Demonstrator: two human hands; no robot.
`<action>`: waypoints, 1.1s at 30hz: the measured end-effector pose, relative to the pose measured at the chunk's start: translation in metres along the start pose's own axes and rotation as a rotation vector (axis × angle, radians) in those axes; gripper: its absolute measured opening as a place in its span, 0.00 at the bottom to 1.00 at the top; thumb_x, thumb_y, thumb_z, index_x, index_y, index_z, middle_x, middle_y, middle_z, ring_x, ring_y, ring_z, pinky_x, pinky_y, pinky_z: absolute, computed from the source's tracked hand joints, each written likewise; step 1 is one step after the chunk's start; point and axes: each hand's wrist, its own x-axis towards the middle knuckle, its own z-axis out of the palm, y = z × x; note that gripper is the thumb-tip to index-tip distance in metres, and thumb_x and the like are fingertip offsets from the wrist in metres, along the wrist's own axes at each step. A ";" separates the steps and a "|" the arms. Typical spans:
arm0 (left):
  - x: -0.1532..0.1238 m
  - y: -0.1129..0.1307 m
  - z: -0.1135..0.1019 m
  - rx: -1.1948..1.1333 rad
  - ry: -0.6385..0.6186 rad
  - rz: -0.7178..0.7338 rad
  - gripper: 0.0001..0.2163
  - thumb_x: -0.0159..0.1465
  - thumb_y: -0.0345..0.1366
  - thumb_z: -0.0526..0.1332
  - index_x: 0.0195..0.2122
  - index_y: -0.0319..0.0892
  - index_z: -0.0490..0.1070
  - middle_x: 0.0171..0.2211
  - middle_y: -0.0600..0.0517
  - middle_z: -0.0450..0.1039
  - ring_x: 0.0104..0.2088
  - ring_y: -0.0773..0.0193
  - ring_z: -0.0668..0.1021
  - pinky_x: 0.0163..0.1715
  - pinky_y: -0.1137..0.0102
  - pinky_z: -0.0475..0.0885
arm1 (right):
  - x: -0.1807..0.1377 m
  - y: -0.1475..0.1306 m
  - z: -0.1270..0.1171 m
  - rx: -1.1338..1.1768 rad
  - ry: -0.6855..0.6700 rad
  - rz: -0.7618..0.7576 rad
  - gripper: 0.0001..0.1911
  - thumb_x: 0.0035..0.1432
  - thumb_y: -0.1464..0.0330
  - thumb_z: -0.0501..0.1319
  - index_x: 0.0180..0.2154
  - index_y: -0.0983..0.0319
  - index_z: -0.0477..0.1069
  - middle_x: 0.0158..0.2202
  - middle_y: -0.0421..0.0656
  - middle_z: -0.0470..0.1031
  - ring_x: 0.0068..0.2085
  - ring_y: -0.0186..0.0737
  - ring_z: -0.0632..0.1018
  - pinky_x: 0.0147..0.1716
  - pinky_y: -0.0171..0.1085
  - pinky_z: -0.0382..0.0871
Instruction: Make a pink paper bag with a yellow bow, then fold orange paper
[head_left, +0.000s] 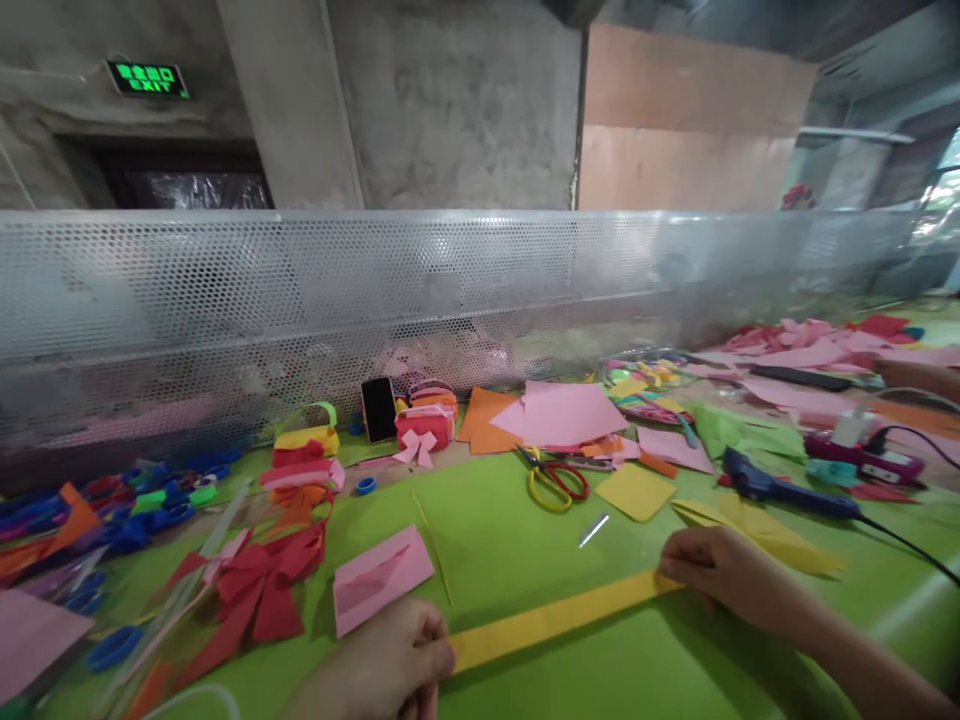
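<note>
A long yellow strip [559, 622], which looks like paper or felt, stretches taut between my two hands just over the green table mat [480, 540]. My left hand [390, 655] pinches its left end, at the bottom of the view. At the right end, my right hand [724, 575] grips the strip between thumb and fingers. Beyond the strip lie scissors [551, 480] with red and yellow handles, a small silvery piece [594, 531] and a yellow square [636, 491]. A folded pink sheet [384, 580] rests just past my left hand.
Red bows [262, 585] and small felt bags [426, 425] stand at the left and back, near a phone [378, 409]. On the right are a blue glue gun [787, 492] with its cord and a purple power strip [862, 460]. A perforated metal screen [450, 290] borders the back. Another person's hand [919, 378] shows at far right.
</note>
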 end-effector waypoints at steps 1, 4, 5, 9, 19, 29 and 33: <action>-0.001 0.001 0.000 0.003 0.005 0.002 0.03 0.60 0.29 0.50 0.30 0.42 0.59 0.10 0.61 0.66 0.08 0.73 0.60 0.14 0.76 0.52 | -0.001 0.000 0.001 -0.002 0.004 0.002 0.17 0.50 0.54 0.54 0.23 0.61 0.68 0.14 0.38 0.68 0.19 0.34 0.64 0.21 0.33 0.55; -0.003 0.003 0.000 0.022 0.007 -0.005 0.01 0.59 0.32 0.51 0.30 0.42 0.59 0.10 0.61 0.66 0.08 0.73 0.61 0.14 0.75 0.52 | -0.003 0.002 0.003 -0.017 0.026 0.003 0.16 0.51 0.56 0.54 0.23 0.61 0.68 0.14 0.38 0.68 0.19 0.34 0.64 0.21 0.33 0.55; -0.002 0.003 -0.001 0.028 0.005 -0.007 0.02 0.59 0.33 0.52 0.29 0.42 0.59 0.10 0.61 0.66 0.09 0.72 0.61 0.15 0.75 0.51 | -0.002 0.003 0.004 -0.026 0.035 0.002 0.16 0.51 0.56 0.54 0.23 0.61 0.69 0.15 0.38 0.68 0.19 0.34 0.65 0.21 0.33 0.55; 0.003 -0.003 -0.002 0.036 0.023 0.017 0.06 0.58 0.39 0.55 0.29 0.42 0.60 0.12 0.60 0.67 0.10 0.72 0.63 0.15 0.75 0.52 | 0.000 0.003 0.007 -0.074 0.086 -0.026 0.15 0.51 0.58 0.56 0.23 0.61 0.71 0.19 0.40 0.71 0.22 0.36 0.68 0.22 0.34 0.56; 0.000 0.001 0.004 0.037 0.094 -0.015 0.02 0.58 0.29 0.53 0.30 0.42 0.61 0.11 0.63 0.62 0.10 0.73 0.60 0.15 0.77 0.54 | -0.001 0.013 0.015 -0.144 0.117 -0.027 0.16 0.51 0.56 0.54 0.26 0.59 0.74 0.23 0.43 0.75 0.27 0.43 0.74 0.27 0.37 0.61; 0.012 -0.011 -0.004 -0.083 0.197 0.154 0.13 0.57 0.46 0.57 0.28 0.41 0.64 0.13 0.57 0.68 0.12 0.72 0.64 0.16 0.75 0.57 | -0.018 0.001 0.005 -0.261 0.134 -0.033 0.13 0.53 0.63 0.55 0.26 0.58 0.77 0.25 0.42 0.78 0.28 0.41 0.75 0.28 0.35 0.60; 0.027 -0.022 -0.026 -0.352 0.450 0.221 0.19 0.45 0.54 0.66 0.24 0.42 0.67 0.15 0.58 0.66 0.15 0.69 0.68 0.14 0.75 0.57 | -0.047 -0.017 0.012 -0.141 0.017 -0.100 0.11 0.52 0.68 0.57 0.27 0.60 0.79 0.22 0.40 0.77 0.25 0.36 0.73 0.24 0.31 0.59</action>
